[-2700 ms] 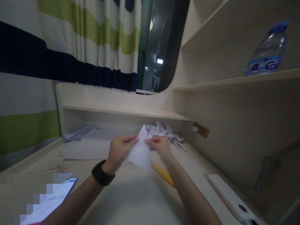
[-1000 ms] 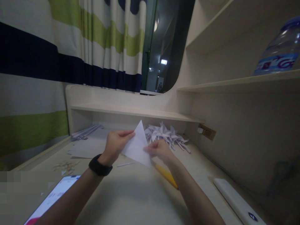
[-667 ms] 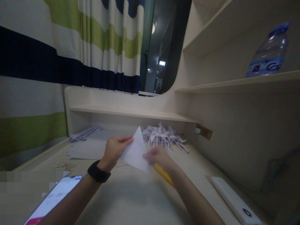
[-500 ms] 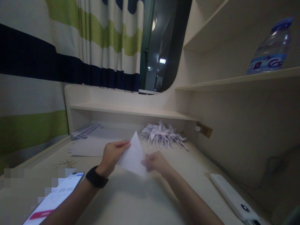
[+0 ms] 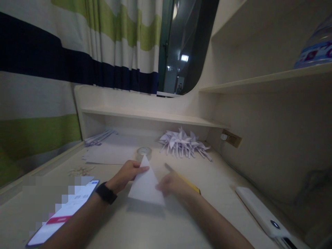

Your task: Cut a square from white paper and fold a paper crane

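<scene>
A white sheet of paper (image 5: 145, 188), folded to a triangle with its tip pointing away from me, is held just above the desk. My left hand (image 5: 131, 174), with a dark band at the wrist, pinches its upper left edge between thumb and fingers. At the right edge, my right hand (image 5: 169, 185) has its fingers closed against the paper; they are slightly blurred. Partly behind that hand lies a yellow utility knife (image 5: 187, 180). Beyond the paper's tip rests a roll of clear tape (image 5: 144, 151).
Paper pinwheels (image 5: 181, 141) are heaped at the back. Flat white sheets (image 5: 111, 148) and paper strips (image 5: 100, 138) lie back left. A lit phone (image 5: 75, 211) is at the left, near small beige bits (image 5: 81, 171). A white device (image 5: 259, 211) stands right, below a bottle (image 5: 315, 52) on a shelf.
Both hands have lowered the folded paper toward the desk, and the left has shifted along its edge. The view has tilted down and turned left; the tape roll and knife now show.
</scene>
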`<state>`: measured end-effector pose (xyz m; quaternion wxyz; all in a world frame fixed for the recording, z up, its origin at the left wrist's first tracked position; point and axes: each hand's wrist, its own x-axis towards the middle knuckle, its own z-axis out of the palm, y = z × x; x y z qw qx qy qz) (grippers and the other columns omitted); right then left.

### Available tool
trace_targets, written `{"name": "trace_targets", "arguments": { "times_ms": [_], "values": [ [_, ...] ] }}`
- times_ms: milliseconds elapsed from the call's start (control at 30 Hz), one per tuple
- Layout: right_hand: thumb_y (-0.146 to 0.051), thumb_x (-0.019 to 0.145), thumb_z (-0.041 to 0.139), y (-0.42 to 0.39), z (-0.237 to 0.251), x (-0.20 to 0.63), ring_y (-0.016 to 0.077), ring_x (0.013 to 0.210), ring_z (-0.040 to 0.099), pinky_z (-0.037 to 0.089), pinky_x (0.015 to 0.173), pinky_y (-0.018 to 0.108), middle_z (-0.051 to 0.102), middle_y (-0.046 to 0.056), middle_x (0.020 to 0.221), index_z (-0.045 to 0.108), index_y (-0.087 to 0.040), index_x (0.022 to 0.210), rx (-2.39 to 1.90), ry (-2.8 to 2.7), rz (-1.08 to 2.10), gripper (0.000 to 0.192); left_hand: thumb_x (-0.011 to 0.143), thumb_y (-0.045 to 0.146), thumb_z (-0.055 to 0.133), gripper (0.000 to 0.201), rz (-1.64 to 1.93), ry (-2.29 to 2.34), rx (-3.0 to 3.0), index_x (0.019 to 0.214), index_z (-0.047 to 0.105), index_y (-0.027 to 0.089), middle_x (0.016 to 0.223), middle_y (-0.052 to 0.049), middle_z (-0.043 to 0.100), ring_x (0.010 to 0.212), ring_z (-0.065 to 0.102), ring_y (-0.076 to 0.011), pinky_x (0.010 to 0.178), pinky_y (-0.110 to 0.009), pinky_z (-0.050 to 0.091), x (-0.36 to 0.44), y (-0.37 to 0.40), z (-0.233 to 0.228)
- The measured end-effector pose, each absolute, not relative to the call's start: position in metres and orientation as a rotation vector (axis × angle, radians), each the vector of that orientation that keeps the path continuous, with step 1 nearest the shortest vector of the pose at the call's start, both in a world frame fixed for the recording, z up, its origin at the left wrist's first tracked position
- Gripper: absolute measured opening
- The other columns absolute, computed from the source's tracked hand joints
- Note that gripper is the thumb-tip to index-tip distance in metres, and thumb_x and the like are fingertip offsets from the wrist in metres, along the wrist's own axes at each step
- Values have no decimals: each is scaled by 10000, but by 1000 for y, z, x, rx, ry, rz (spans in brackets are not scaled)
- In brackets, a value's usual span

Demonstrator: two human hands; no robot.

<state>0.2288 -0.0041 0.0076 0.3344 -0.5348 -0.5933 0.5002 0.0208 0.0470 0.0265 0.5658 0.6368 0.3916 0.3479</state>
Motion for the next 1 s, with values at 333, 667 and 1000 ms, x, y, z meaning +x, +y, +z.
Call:
{"name": "trace_targets", "arguments": {
  "times_ms": [333,667,1000],
  "values": [
    [-269,549,763,-6,3,219,79,389,474,378,415,206,524,-31,404,612,-127,480,-1478,-1483,1310,219,641,466,710,386,878,1000,1534,676,668,84,592,-44,622,512,540,-157,482,-238,343,18,49,27],
    [-330,532,794,-2,-5,224,99,433,537,435,460,211,574,-8,446,639,-109,526,-1478,-1556,1421,270,611,447,731,362,903,1062,1512,628,657,92,550,-33,604,474,514,-143,457,-234,321,14,57,24],
    [-410,600,746,0,-8,230,86,455,515,403,473,201,567,-9,480,640,-109,550,-1296,-1769,1401,323,607,465,726,391,879,1069,1492,657,671,82,585,-70,648,494,557,-172,473,-254,352,11,55,27]
  ]
}}
